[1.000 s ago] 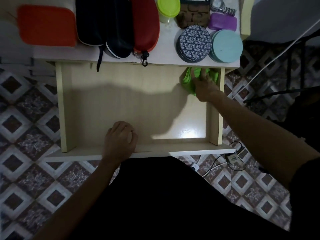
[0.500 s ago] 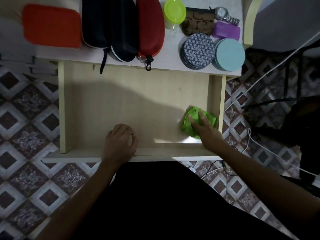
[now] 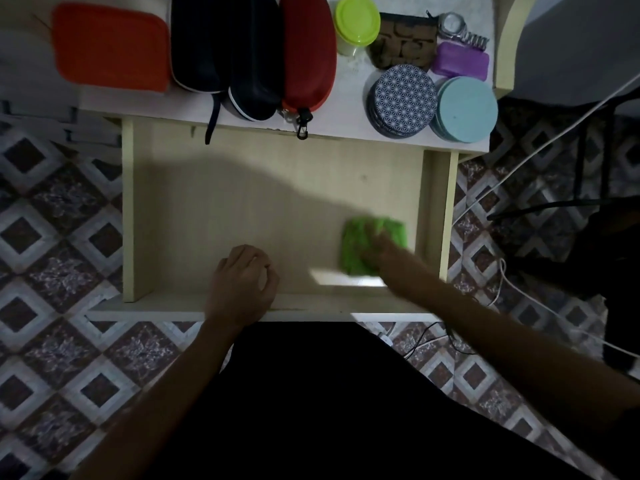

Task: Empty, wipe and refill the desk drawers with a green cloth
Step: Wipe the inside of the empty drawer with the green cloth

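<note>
No words, labels, brand marks or numbers can be read anywhere I look. The things on my desk (image 3: 349, 109) above the open drawer (image 3: 242, 202) show only plain colours and patterns, and dim light hides any fine print.

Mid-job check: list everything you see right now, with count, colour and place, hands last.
drawer: 1, pale wood, pulled open below the desk
green cloth: 1, on drawer floor, near right front corner
desk: 1, white top, upper edge of view
flat lid: 1, orange-red, desk left
zip cases: 3, two dark, one red, desk centre
round tub: 1, lime lid
coaster stacks: 2, patterned navy and pale blue, desk right
purple box: 1
watch: 1, silver
left hand: on drawer front edge
right hand: blurred, presses the cloth
</note>
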